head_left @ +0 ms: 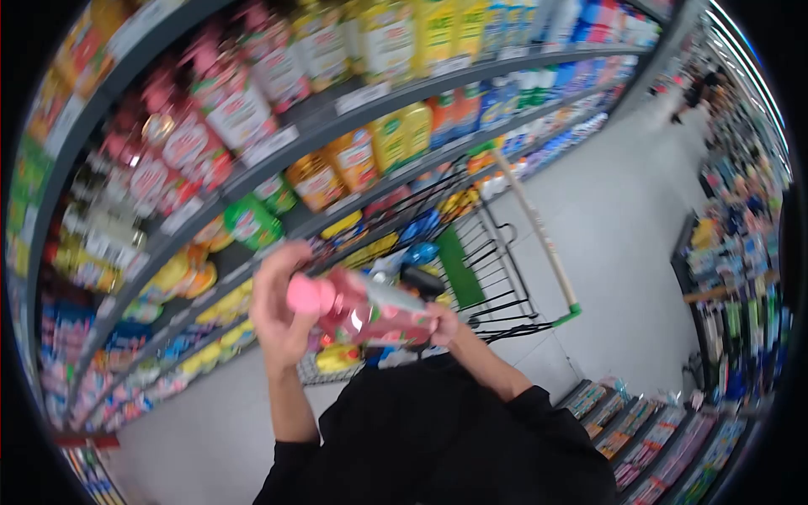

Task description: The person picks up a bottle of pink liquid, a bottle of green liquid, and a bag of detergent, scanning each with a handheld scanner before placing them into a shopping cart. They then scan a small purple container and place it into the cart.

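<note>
1. Bottle (366, 318): pink pump btl, tilted well over, held betw. both hands, in front of the wearer's body, above the near end of the cart (537, 229).
2. Right hand (443, 325): fingers clamped on the base end, prob. to carry the wt.
3. Left hand (276, 316): curved round the pump (311, 296) end, prob. to steady it; can't tell if fingers are closed on it.
4. Held label: pale patch w/ red + green marks; blurred, no brand legible.
5. Pink btls (234, 109) on the shelf (321, 123): similar colour, upright, labels out, prob. so shoppers can read them; white ovals w/ red lettering, too blurred to read.
6. Price tags (363, 98): on shelf edge under the stock, presumably to match goods; text illegible.
</note>
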Demonstrator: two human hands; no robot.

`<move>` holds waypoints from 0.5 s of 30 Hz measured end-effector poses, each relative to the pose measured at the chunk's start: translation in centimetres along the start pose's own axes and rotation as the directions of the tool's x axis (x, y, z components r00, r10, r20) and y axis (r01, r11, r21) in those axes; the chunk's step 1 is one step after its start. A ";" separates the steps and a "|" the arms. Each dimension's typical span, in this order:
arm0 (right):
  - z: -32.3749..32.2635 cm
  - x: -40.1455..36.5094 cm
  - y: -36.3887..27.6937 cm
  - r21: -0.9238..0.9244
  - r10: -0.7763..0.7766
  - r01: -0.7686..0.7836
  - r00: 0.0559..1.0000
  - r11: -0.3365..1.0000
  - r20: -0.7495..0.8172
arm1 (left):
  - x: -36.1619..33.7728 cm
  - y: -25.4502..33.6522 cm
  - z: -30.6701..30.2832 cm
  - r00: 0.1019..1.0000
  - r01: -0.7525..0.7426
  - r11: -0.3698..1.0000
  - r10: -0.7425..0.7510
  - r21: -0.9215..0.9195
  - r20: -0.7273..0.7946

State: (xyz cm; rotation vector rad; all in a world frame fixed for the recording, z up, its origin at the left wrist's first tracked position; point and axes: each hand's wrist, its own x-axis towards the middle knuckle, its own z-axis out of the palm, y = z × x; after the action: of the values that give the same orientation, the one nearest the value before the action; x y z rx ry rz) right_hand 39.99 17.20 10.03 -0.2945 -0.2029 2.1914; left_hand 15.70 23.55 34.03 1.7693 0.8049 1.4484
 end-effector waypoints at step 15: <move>10.2 0.3 1.7 -0.471 -0.255 0.112 0.934 0.875 -0.250 | -13.7 -11.4 5.3 0.890 0.227 0.482 -0.455 -0.846 -0.020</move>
State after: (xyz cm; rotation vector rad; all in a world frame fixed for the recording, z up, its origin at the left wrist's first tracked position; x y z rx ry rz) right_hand 35.61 16.06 19.30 -0.8353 -0.5467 1.8547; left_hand 18.12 18.04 16.47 0.6425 0.4080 1.4188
